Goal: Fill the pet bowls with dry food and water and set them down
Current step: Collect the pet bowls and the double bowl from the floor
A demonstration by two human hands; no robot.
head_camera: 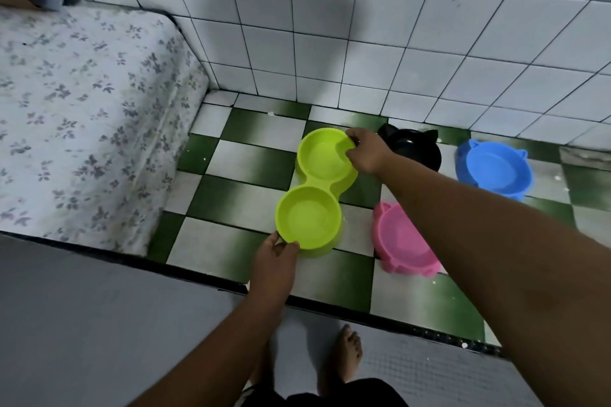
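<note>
Hands gripped lime double bowl [319, 188] at both ends: left hand [276, 263] pinched near rim, right hand [367, 152] clamped far rim. Bowl sat on or just above green-and-white checkered floor [231, 158], can't tell which. Both wells looked empty. Pink bowl [401, 241], black bowl [416, 149], blue bowl [494, 168] were on floor to right. Floral mattress [82, 116] lay left.

Plastic pet bowls, tiled corner, cloth mattress cover

Green double bowl [317, 188], pink bowl [401, 241], blue bowl [492, 168]: smooth plastic. Wall tiles [363, 26]: glossy. Mattress cover [82, 109]: matt printed cloth.
</note>
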